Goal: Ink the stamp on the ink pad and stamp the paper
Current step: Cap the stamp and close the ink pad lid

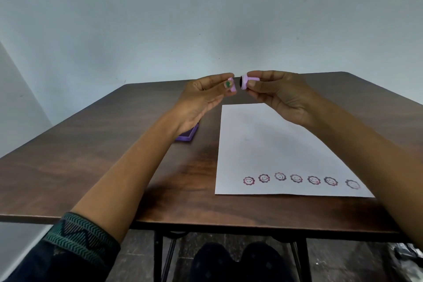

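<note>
Both hands are raised over the far middle of the dark wood-grain table (pixel 114 144), and each is pinched on a small piece of lilac plastic. Nearest me, along the near edge of the white sheet of paper (pixel 263 140), runs a row of seven purple smiling-flower prints (pixel 295 178), the rightmost fainter than the others, with the rest of the sheet bare toward the far edge. Beyond that, left of the paper's left edge and mostly hidden under my left wrist, lies the flat purple square ink pad (pixel 186 136); only its near corner shows, so I cannot tell how its surface lies. Higher and farther, my right hand (pixel 281 96) grips the small round lilac plastic stamp (pixel 244 82) by its stem between thumb and fingertips, its dark inked face turned sideways toward my left hand (pixel 201 98). That hand is closed on a small lilac plastic cap (pixel 232 86), just beside the stamp face with a narrow gap between them. I judge I am between impressions, with cap and stamp apart, so inking is the step in hand. Next I should turn the stamp face down, bring it to the pad beside the paper's left edge, press it evenly, then set it on a bare part of the sheet.
</note>
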